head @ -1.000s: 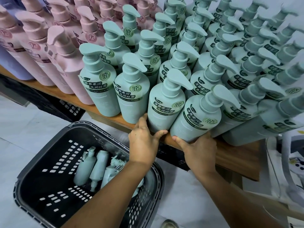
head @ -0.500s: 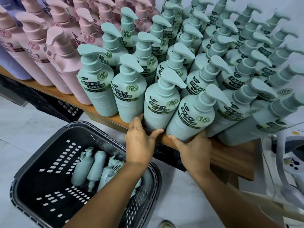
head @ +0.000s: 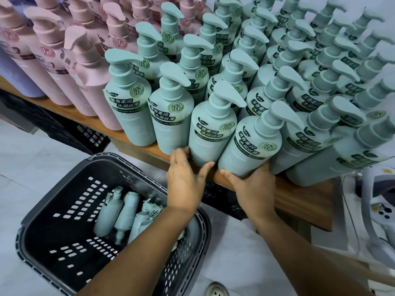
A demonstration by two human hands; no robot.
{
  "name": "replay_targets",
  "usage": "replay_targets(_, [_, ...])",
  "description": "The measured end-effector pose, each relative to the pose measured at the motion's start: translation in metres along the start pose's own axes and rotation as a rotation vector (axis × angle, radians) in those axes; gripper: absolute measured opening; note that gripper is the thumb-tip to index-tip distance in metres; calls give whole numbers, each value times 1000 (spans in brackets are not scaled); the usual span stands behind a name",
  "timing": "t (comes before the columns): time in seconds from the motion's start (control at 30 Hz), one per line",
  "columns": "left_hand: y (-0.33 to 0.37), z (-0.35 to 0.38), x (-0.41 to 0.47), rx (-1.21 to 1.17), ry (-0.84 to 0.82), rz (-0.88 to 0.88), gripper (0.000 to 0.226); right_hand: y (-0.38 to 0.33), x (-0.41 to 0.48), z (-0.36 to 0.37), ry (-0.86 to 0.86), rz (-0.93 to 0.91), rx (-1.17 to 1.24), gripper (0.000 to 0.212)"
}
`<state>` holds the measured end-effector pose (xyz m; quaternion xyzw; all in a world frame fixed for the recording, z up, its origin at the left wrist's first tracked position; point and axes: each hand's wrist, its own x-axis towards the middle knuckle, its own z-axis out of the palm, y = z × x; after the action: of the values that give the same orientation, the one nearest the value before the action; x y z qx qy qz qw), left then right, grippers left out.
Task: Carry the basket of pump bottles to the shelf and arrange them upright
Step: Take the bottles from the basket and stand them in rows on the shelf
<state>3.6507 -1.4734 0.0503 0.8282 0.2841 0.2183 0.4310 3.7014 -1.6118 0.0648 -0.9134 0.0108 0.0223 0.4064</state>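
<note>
Both arms are stretched forward from the lower edge of the view to the front edge of the shelf (head: 299, 195). The left forearm passes over the basket (head: 119, 156), which stands on the floor below the shelf, to the left.

The left hand (head: 186, 180) is placed at the base of the third bottle (head: 211, 133) of the front green row, counted from the left. Its thumb is laid across the front of the base, pointing to the right. The other fingers are pushed into the gap on the left side, next to the second bottle (head: 168, 124). The base is thus gripped between thumb and fingers, and the back of the hand is turned to the camera.

The right hand (head: 254, 189) is wrapped round the base of the fourth bottle (head: 248, 146). Its thumb is seen at the lower left of the base. The fingers are curled round the right side and are mostly hidden behind the bottle. The wrist is bent upward, below the shelf edge.

The two held bottles stand at the very front of the shelf and are pressed side against side. The fourth bottle looks leaned to the right; whether this is a true tilt or an effect of the wide lens cannot be told.

More green bottles (head: 277, 67) are packed in rows behind, and pink bottles (head: 85, 71) are placed to their left. In the basket several lying bottles (head: 109, 212) are seen on the bottom.
</note>
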Motion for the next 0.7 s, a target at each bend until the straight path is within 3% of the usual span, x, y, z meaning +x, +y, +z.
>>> replay_targets(0.1, [-5, -4, 2, -7, -69, 28, 56, -4, -12, -1, -8, 93, 205, 83])
replay_targets(0.2, [-20, -18, -8, -14, -111, 156, 48, -2, -61, 5, 106, 142, 343, 58])
replay_targets(0.3, [-51, -41, -34, 47, -146, 171, 34, 9, -129, 19, -58, 274, 289, 34])
replay_targets(0.37, [-87, -60, -60, 126, -271, 61, 27, 17, -167, 30, -334, 413, 184, 30])
replay_targets(0.43, [-130, -84, -86, 237, -482, -97, 29, 20, -195, 39, -711, 553, 129, 17])
replay_targets(0.5, [-169, -108, -103, 335, -716, -240, 35, 19, -211, 50, -965, 693, 169, 16])
replay_targets(0.6, [-213, -132, -107, 471, -916, -414, 27, 28, -214, 77, -939, 709, 93, 15])
replay_targets(0.7, [-255, -143, -101, 547, -914, -506, 23, 28, -212, 121, -863, 690, 73, 11])
